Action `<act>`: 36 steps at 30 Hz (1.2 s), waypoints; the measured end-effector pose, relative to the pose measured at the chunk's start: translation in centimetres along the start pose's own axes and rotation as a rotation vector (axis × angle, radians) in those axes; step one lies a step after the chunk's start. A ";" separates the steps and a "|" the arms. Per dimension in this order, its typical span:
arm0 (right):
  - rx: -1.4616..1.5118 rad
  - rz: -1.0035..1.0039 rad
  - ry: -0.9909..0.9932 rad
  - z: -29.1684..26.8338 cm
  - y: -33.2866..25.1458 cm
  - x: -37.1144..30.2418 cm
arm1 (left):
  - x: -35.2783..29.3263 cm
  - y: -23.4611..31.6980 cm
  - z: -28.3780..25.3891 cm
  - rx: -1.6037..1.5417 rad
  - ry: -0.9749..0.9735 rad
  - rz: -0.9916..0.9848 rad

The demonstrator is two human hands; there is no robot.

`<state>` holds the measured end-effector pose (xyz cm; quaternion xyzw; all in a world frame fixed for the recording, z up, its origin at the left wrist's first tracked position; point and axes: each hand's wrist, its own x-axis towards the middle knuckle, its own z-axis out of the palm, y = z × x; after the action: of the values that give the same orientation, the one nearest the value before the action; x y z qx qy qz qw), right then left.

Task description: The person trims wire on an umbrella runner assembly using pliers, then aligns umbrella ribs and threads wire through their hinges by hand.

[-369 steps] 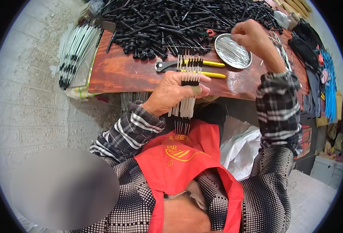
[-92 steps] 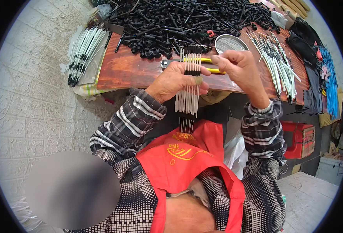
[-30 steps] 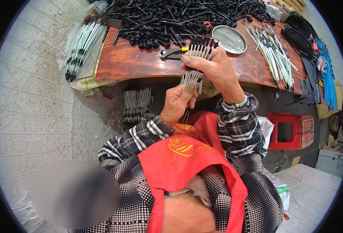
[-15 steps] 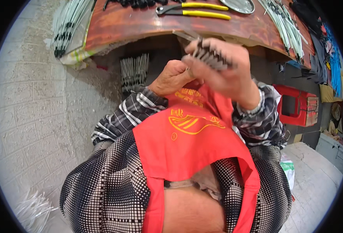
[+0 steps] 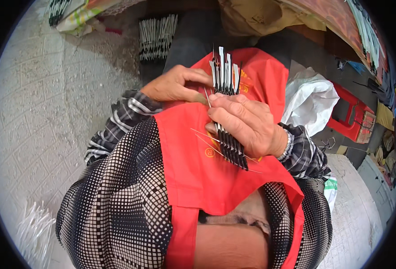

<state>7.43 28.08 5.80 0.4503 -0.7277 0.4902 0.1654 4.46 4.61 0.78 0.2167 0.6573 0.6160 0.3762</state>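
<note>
A bundle of slim black-and-white strips (image 5: 232, 150) lies slanted over the red apron (image 5: 184, 166) on my lap. Black segments line up in rows at its lower part, and white flat ends stick up at the top. Thin wires poke out sideways from it. My right hand (image 5: 251, 127) is closed around the middle of the bundle. At its upper left edge, the thumb and forefinger of my left hand (image 5: 178, 85) close on it beside a thin wire; those fingertips are partly hidden.
Another upright bunch of black-and-white strips (image 5: 157, 38) stands beyond my left hand. A white plastic bag (image 5: 312, 98) and a red stool (image 5: 355, 116) are to the right. The wooden table (image 5: 337, 22) curves along the upper right. White strips (image 5: 34, 233) lie at lower left.
The view has tilted down, so the table with the yellow-handled pliers has left the picture. My right hand has lowered the bundle onto the apron, and my left hand now meets it.
</note>
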 end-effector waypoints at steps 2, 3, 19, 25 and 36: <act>0.008 -0.003 -0.005 0.2 -0.2 -0.1 | -1.5 -0.4 -1.1 0.000 0.146 -0.179; 0.030 0.021 -0.050 0.0 -0.4 -0.1 | -1.5 -0.4 -0.9 -0.027 0.270 -0.234; 0.096 0.070 -0.053 0.1 -1.7 -1.0 | 5.4 -2.3 -0.4 -0.315 0.501 -0.529; 0.048 0.048 -0.055 0.2 -1.4 -1.2 | 5.2 -1.6 -0.5 -0.351 0.288 -0.596; 0.113 0.064 -0.073 0.0 -0.9 -0.8 | 4.3 -0.6 -0.3 -0.616 0.398 -0.494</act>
<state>8.59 28.34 5.80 0.4528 -0.7185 0.5188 0.0975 1.66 7.48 -0.82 -0.1921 0.5346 0.7045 0.4254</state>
